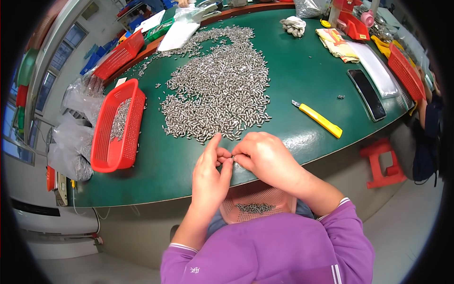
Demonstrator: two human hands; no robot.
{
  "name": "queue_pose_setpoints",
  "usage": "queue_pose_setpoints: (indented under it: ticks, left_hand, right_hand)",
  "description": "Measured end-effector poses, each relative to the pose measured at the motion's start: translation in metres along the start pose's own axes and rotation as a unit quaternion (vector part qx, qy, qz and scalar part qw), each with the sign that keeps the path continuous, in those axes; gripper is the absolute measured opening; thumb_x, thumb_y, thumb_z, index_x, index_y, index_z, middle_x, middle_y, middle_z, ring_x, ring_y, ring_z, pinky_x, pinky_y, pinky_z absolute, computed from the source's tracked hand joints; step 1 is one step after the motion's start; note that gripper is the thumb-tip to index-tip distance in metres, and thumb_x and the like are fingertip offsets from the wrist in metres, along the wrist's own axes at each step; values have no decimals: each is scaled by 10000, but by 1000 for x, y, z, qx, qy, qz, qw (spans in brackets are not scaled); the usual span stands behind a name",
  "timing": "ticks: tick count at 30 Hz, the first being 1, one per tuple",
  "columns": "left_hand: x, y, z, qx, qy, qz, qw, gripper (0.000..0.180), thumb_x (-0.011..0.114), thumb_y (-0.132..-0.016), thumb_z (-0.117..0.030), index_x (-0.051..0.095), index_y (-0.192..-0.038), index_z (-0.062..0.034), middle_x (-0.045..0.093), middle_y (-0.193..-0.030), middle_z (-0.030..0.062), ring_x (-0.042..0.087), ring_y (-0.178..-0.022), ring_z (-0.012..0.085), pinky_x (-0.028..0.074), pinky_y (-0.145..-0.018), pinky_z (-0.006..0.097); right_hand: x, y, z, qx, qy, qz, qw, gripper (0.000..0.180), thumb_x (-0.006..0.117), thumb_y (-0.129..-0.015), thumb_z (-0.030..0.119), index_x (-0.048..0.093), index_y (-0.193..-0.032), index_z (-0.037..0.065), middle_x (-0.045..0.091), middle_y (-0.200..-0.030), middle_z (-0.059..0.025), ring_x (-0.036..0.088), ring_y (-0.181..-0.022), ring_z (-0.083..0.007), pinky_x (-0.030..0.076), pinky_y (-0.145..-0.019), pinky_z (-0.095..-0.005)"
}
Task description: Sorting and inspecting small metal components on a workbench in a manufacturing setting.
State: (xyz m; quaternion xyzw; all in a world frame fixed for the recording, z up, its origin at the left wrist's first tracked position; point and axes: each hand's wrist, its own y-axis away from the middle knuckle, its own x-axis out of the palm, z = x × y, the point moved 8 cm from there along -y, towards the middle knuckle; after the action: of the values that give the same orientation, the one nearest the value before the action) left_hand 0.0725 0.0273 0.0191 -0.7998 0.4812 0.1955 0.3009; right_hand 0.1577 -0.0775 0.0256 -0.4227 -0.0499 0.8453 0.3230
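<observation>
My left hand (213, 165) and my right hand (262, 154) meet over the near edge of the green table, fingertips pinched together. Between them is a small metal part (232, 156), mostly covered by the fingers. Just beyond lies a wide heap of small silvery metal parts (222, 90), spread toward the back of the table. Below my hands, a pink perforated basket (228, 208) sits on my lap with a small pile of metal parts (255, 208) in it.
A red basket (132, 137) holding metal parts stands at the left. On the right lie a yellow utility knife (320, 120), a black phone (367, 94), a printed cloth (336, 45) and a red basket (405, 73). White gloves (293, 26) rest at the back. A red stool (382, 163) stands on the floor.
</observation>
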Motion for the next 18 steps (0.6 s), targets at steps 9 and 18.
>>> queue_pose_setpoints:
  ticks: [9,18]
  left_hand:
    - [2,9,6,-11,7,0,1000,605,702,-853,29,497,-1421,5,686,-932,84,642,-894,228,522,-817,369]
    - [2,12,12,1,33,-20,999,649,705,-834,65,507,-1443,-44,674,-949,11,612,-899,105,473,-844,272]
  right_hand:
    - [-5,7,4,-6,-39,-30,999,128,753,-797,92,664,-887,72,638,-861,-79,631,-851,-304,508,-761,-428]
    - [-7,10,7,-16,-38,-27,999,135,718,-821,56,626,-920,53,631,-890,-103,618,-863,-333,492,-794,-438]
